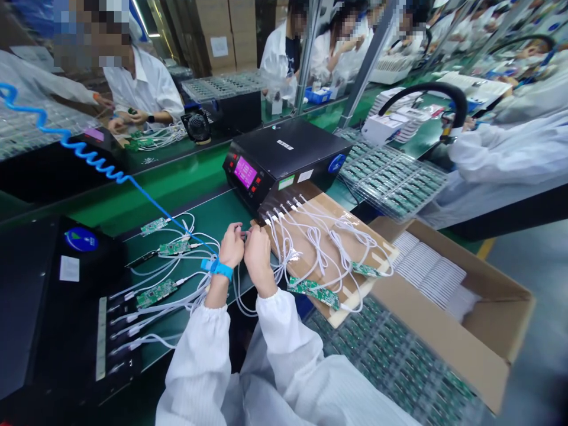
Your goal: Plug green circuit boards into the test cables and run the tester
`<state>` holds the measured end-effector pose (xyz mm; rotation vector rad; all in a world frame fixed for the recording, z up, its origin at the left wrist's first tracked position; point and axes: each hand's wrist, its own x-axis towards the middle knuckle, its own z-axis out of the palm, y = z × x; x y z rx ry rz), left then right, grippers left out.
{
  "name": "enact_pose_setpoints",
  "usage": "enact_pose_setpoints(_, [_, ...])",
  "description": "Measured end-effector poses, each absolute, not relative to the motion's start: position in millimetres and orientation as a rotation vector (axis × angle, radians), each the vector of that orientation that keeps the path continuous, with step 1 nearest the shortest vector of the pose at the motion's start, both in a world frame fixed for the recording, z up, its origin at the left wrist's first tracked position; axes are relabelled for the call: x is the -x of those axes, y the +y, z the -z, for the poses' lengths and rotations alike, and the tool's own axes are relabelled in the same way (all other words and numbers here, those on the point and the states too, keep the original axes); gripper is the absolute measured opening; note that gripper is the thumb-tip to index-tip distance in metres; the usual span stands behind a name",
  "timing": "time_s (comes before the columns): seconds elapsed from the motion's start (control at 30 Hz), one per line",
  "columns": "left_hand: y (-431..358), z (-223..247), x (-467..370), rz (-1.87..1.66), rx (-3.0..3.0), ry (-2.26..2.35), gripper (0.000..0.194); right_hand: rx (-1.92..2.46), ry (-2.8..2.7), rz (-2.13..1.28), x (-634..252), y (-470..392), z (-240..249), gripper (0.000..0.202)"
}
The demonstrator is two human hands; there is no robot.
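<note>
Near the middle of the view, my left hand [231,245] and my right hand [257,251] meet, fingers closed around something small that I cannot make out. A blue wrist strap [217,268] with a coiled blue cord is on my left wrist. Left of my hands, a green circuit board [174,248] and another circuit board [157,293] lie among white cables. To the right, white cables [316,242] run over a brown board [306,263], where a green circuit board [314,291] rests near the front edge.
A black box with a lit pink screen [245,172] stands behind my hands. A larger black unit [48,307] is at left. An open carton [497,296] and trays of circuit boards [390,355] are at right. Several people sit across the bench.
</note>
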<state>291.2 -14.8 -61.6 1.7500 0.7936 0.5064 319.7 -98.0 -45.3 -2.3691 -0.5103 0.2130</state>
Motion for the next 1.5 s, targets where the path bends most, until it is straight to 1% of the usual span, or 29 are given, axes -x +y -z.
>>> enact_pose_setpoints(0.1, [-12,62,-295,-0.417,-1.755,0.741,0.016,2.355,-0.484,-0.203,-320,-98,47,0.026])
enact_pose_setpoints(0.2, [-11,60,-296,-0.333,-1.739,0.692,0.021,2.323,-0.465,-0.211,-320,-98,52,0.026])
enact_pose_setpoints(0.4, [-11,63,-297,-0.281,-1.718,0.624,0.023,2.237,-0.415,-0.169,-321,-101,62,0.019])
enact_pose_setpoints(0.63, [-10,67,-300,-0.314,-1.725,0.612,0.022,2.193,-0.363,-0.222,-324,-102,54,0.016])
enact_pose_setpoints(0.77, [-9,69,-301,-0.363,-1.713,0.635,0.021,2.189,-0.326,-0.251,-324,-102,51,0.019])
enact_pose_setpoints(0.97, [-10,70,-303,-0.441,-1.620,0.640,0.028,2.277,-0.499,-0.075,-298,-116,52,0.019])
enact_pose_setpoints(1.1, [-12,65,-304,-0.506,-1.518,0.669,0.028,2.416,-0.533,-0.244,-276,-129,54,0.018])
enact_pose_setpoints(1.23, [-16,60,-303,-0.530,-1.429,0.703,0.022,2.420,-0.573,-0.375,-272,-135,55,0.025])
enact_pose_setpoints(1.4, [-22,58,-302,-0.441,-1.396,0.714,0.028,2.315,-0.610,-0.362,-276,-132,65,0.024])
enact_pose_setpoints(1.5, [-25,60,-304,-0.445,-1.355,0.678,0.029,2.267,-0.586,-0.306,-277,-129,74,0.024])
